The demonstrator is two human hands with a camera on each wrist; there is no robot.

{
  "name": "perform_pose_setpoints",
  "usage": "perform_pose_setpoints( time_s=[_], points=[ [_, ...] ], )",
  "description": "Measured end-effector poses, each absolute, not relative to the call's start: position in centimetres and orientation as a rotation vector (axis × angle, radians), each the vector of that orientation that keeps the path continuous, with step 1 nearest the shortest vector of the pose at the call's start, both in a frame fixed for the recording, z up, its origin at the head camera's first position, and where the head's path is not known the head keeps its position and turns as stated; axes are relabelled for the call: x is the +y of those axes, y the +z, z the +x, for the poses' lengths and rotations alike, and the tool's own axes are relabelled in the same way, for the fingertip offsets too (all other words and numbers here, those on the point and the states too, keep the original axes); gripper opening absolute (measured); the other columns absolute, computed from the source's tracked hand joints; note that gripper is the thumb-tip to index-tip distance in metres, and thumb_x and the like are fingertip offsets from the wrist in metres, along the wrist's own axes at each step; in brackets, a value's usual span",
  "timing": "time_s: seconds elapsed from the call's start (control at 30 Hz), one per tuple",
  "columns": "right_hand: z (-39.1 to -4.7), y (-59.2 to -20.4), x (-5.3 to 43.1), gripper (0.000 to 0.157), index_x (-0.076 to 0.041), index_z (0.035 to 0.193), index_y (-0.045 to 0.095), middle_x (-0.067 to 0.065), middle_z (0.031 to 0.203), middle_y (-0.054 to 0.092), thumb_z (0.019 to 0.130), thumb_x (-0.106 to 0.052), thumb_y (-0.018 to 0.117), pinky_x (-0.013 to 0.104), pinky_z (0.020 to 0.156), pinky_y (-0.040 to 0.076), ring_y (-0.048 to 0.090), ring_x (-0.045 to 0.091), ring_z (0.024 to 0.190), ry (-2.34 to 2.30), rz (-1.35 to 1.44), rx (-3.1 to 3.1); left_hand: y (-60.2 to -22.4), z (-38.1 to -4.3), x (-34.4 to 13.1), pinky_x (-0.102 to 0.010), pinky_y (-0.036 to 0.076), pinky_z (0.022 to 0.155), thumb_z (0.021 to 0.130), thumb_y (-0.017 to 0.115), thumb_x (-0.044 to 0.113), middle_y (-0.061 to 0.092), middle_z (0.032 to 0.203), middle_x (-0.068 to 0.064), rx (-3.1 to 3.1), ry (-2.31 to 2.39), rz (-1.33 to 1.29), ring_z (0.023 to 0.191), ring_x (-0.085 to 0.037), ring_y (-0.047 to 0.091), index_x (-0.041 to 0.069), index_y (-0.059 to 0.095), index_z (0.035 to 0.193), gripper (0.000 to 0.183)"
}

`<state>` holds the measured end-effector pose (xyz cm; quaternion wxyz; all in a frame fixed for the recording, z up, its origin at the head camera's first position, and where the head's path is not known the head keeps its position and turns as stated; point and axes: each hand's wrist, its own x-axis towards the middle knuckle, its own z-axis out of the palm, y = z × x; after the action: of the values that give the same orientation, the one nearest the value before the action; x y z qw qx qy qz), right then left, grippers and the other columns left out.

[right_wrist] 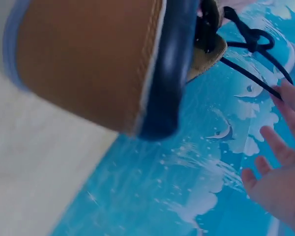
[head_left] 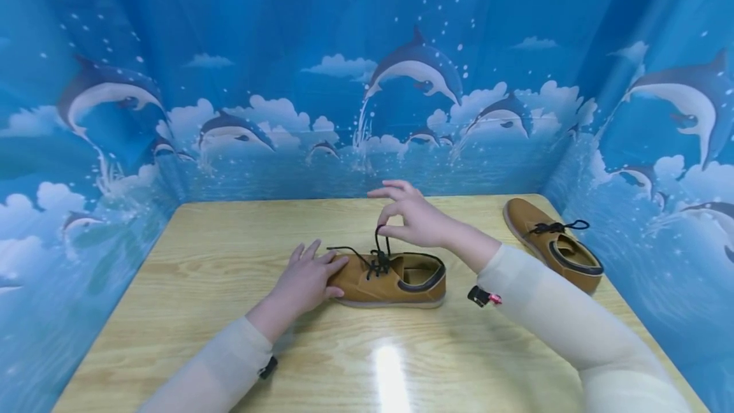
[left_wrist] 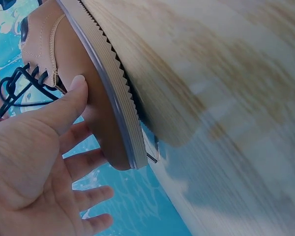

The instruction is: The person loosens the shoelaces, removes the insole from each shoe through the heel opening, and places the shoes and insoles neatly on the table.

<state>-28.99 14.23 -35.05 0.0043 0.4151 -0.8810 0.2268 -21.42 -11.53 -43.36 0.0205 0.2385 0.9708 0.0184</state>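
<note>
A brown lace-up shoe (head_left: 367,285) lies on the table, its toe to the left. My left hand (head_left: 306,279) holds it by the toe. The thumb (left_wrist: 71,105) presses the near side, while the index and middle fingers reach across the front and the other two are spread off it. Above the shoe, my right hand (head_left: 415,215) pinches a loop of the black shoelace (head_left: 383,238) between thumb and index finger, pulled upward and taut. Its other fingers stand away from the lace. A loose lace end stretches left over the toe.
A second brown shoe (head_left: 533,225) rests at the table's right edge, its black lace tied with a loop sticking out. The wooden table (head_left: 201,253) ends against a blue dolphin-print curtain (head_left: 321,94) at the back and both sides.
</note>
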Motion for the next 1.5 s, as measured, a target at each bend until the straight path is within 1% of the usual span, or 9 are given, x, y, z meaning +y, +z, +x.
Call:
perform_pose_setpoints(
  time_s=[0.1, 0.23, 0.4, 0.5, 0.7, 0.83, 1.0, 1.2, 1.5],
  points=[
    [-29.0, -35.3, 14.5, 0.014, -0.016, 0.088, 0.066, 0.005, 0.153, 0.044, 0.101, -0.022, 0.063, 0.065, 0.114, 0.02, 0.019, 0.033, 0.148, 1.172, 1.101, -2.806, -43.3, -21.4, -11.5, -0.064, 0.021, 0.116, 0.087, 0.068, 0.055, 0.051, 0.149, -0.009, 3.003, 0.048, 0.733, 0.144, -0.047, 0.029, 0.025, 0.05, 0.149, 0.071],
    [-28.9, -35.0, 14.7, 0.019, -0.01, 0.089, 0.061, 0.007, 0.154, 0.044, 0.104, -0.021, 0.056, 0.067, 0.113, 0.021, 0.019, 0.034, 0.149, 1.509, 0.946, -2.762, -43.3, -21.3, -11.5, -0.064, 0.021, 0.117, 0.086, 0.068, 0.056, 0.051, 0.149, -0.009, 3.004, 0.044, 0.739, 0.144, -0.047, 0.029, 0.025, 0.05, 0.149, 0.072],
    [-29.3, -33.9, 14.6, 0.017, -0.008, 0.09, 0.064, 0.006, 0.153, 0.044, 0.103, -0.017, 0.057, 0.066, 0.115, 0.019, 0.019, 0.032, 0.15, 1.543, 0.93, -2.706, -43.3, -21.3, -11.4, -0.064, 0.021, 0.116, 0.086, 0.068, 0.055, 0.052, 0.148, -0.009, 3.012, 0.048, 0.739, 0.144, -0.047, 0.03, 0.025, 0.051, 0.148, 0.072],
    [-29.6, -33.4, 14.5, 0.017, -0.007, 0.091, 0.065, 0.006, 0.153, 0.045, 0.103, -0.017, 0.058, 0.065, 0.117, 0.015, 0.017, 0.032, 0.15, 1.505, 0.903, -2.714, -43.3, -21.3, -11.4, -0.064, 0.021, 0.116, 0.086, 0.068, 0.056, 0.052, 0.148, -0.009, 3.012, 0.045, 0.733, 0.144, -0.046, 0.03, 0.025, 0.051, 0.148, 0.072],
    [-30.0, -33.0, 14.1, 0.019, -0.005, 0.089, 0.064, 0.006, 0.153, 0.045, 0.103, -0.016, 0.058, 0.059, 0.116, 0.027, 0.024, 0.031, 0.149, 1.612, 0.719, -2.719, -43.4, -21.2, -11.5, -0.064, 0.022, 0.116, 0.086, 0.068, 0.056, 0.053, 0.148, -0.009, 3.016, 0.048, 0.729, 0.144, -0.046, 0.03, 0.025, 0.051, 0.148, 0.072],
    [-30.3, -32.4, 14.1, 0.022, -0.004, 0.09, 0.06, 0.004, 0.152, 0.046, 0.104, -0.019, 0.054, 0.055, 0.117, 0.028, 0.028, 0.027, 0.148, 1.753, 0.605, -2.652, -43.4, -21.2, -11.5, -0.064, 0.021, 0.117, 0.086, 0.068, 0.056, 0.052, 0.148, -0.009, 3.015, 0.049, 0.726, 0.144, -0.046, 0.029, 0.025, 0.05, 0.149, 0.073],
    [-31.2, -31.3, 14.6, 0.024, -0.003, 0.091, 0.06, 0.006, 0.152, 0.044, 0.104, -0.024, 0.056, 0.056, 0.111, 0.034, 0.028, 0.029, 0.147, 1.603, 0.625, -2.638, -43.2, -21.0, -11.4, -0.064, 0.02, 0.117, 0.086, 0.069, 0.055, 0.052, 0.148, -0.01, 3.011, 0.055, 0.73, 0.144, -0.047, 0.029, 0.023, 0.05, 0.149, 0.073],
    [-32.4, -31.6, 15.2, 0.028, -0.006, 0.087, 0.06, 0.007, 0.154, 0.043, 0.102, -0.029, 0.059, 0.062, 0.109, 0.03, 0.019, 0.035, 0.148, 1.349, 0.622, -2.764, -43.0, -21.0, -11.4, -0.064, 0.019, 0.117, 0.086, 0.068, 0.055, 0.051, 0.149, -0.009, 3.003, 0.049, 0.718, 0.144, -0.047, 0.028, 0.023, 0.05, 0.149, 0.072],
    [-34.1, -34.3, 16.3, 0.029, -0.007, 0.084, 0.058, 0.012, 0.155, 0.042, 0.102, -0.03, 0.059, 0.065, 0.111, 0.027, 0.017, 0.04, 0.148, 1.2, 0.538, -2.883, -43.0, -21.1, -11.3, -0.064, 0.016, 0.118, 0.086, 0.069, 0.055, 0.049, 0.15, -0.01, 2.995, 0.077, 0.699, 0.145, -0.047, 0.026, 0.024, 0.049, 0.149, 0.073]
  ],
)
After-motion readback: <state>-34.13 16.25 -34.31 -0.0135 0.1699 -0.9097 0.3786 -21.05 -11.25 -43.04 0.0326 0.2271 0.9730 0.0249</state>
